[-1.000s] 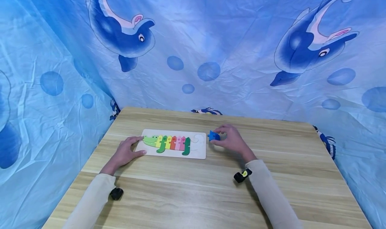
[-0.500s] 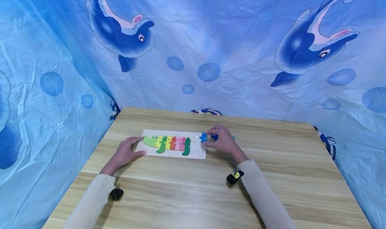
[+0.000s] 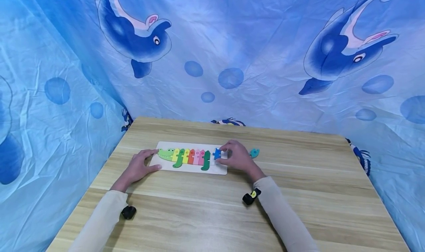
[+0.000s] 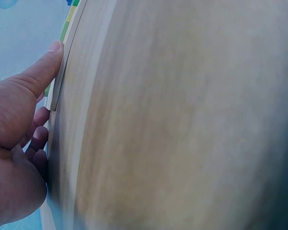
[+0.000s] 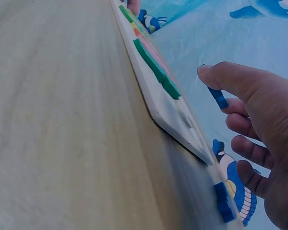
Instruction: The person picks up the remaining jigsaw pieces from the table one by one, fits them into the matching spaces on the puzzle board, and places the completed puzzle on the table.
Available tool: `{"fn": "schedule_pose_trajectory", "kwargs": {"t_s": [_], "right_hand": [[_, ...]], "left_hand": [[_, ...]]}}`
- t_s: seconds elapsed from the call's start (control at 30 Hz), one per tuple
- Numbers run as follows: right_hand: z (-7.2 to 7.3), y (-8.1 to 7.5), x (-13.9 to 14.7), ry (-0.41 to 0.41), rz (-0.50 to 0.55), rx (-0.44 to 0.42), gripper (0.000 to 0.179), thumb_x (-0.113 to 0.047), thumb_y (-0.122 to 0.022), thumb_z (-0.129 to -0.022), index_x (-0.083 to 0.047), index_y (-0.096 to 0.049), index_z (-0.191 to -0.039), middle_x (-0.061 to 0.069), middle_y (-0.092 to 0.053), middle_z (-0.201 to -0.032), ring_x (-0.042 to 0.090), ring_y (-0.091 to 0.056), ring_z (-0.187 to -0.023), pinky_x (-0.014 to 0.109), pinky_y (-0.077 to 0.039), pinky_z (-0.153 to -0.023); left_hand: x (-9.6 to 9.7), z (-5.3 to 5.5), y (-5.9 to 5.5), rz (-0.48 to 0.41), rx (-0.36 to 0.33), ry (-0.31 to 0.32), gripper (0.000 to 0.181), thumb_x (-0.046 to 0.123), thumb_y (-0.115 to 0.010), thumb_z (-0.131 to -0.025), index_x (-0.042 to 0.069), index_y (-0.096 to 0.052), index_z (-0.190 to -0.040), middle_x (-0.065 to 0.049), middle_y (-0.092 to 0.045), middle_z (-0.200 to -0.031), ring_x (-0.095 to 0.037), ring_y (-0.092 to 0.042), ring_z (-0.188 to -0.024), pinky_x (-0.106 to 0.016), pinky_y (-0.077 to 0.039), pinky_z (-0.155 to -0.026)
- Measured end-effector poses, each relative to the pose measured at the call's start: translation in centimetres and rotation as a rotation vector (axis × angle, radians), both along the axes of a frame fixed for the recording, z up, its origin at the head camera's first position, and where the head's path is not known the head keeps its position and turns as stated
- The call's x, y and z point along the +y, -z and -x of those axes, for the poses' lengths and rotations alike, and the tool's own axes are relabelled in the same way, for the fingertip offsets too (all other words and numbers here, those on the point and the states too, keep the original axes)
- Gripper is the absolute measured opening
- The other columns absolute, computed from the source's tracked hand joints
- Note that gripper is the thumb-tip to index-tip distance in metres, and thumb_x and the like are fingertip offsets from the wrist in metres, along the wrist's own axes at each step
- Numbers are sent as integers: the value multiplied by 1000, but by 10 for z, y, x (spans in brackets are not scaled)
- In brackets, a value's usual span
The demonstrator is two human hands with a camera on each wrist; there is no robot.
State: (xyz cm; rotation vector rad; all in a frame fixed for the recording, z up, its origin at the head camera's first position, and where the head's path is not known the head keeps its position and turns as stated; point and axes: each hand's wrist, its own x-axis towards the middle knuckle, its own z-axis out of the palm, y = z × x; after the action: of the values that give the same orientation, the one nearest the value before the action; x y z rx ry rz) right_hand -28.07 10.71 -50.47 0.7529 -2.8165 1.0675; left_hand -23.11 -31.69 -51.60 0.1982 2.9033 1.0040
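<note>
A white puzzle board [image 3: 186, 169] lies on the table, filled from the left with coloured crocodile pieces. My left hand [image 3: 137, 166] rests at its left end, with index finger and thumb extended over the edge; in the left wrist view the thumb [image 4: 45, 67] presses on the board's rim. My right hand [image 3: 237, 158] pinches a blue puzzle piece [image 3: 217, 154] between thumb and fingers. It is above the board's right end, just right of the dark green leg piece [image 3: 206, 161]. In the right wrist view the held piece appears edge-on, above the board.
A teal puzzle piece [image 3: 255, 153] lies on the wooden table [image 3: 199, 207] right of my right hand. Another blue piece [image 5: 225, 203] lies beyond the board's right end in the right wrist view. A blue dolphin-print cloth [image 3: 259, 104] hangs behind the table.
My right hand has moved left with the blue piece, from beside the board to over its right end. The teal piece behind it has come into view. My left hand stays put.
</note>
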Motion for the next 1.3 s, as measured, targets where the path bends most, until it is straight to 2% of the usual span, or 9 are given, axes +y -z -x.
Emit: {"fn": "schedule_pose_trajectory", "kwargs": {"t_s": [0.4,0.6,1.1,1.3], "right_hand": [[-2,10,-10,-27,-31,-21,46,-46,-87,-80,-16,-79,-114,-7,-63,-96,11,-53,-84,31,-48,-74],[-5,11,-13,-45,-27,-33,48,-46,-86,-81,-15,-79,-116,-6,-64,-98,10,-54,-87,31,-49,-77],[-2,17,-17,-63,-74,-30,46,-46,-86,-81,-17,-79,-115,-6,-64,-99,9,-55,-87,31,-48,-78],[-2,16,-19,-63,-88,-39,45,-46,-85,-82,-17,-79,-116,-6,-62,-97,12,-51,-84,31,-45,-74]], "left_hand": [[2,-1,1,-7,35,12,75,36,-81,-89,4,-50,-149,-30,-41,-152,-51,-35,-137,-64,-26,-109],[2,0,2,-10,59,20,75,35,-82,-88,3,-51,-148,-31,-43,-150,-50,-37,-137,-64,-26,-108],[1,-1,3,-18,51,16,75,36,-82,-88,4,-51,-148,-29,-43,-151,-50,-36,-135,-64,-26,-108],[1,-1,3,-22,40,13,75,36,-82,-88,5,-50,-150,-29,-41,-152,-51,-35,-134,-66,-26,-108]]}}
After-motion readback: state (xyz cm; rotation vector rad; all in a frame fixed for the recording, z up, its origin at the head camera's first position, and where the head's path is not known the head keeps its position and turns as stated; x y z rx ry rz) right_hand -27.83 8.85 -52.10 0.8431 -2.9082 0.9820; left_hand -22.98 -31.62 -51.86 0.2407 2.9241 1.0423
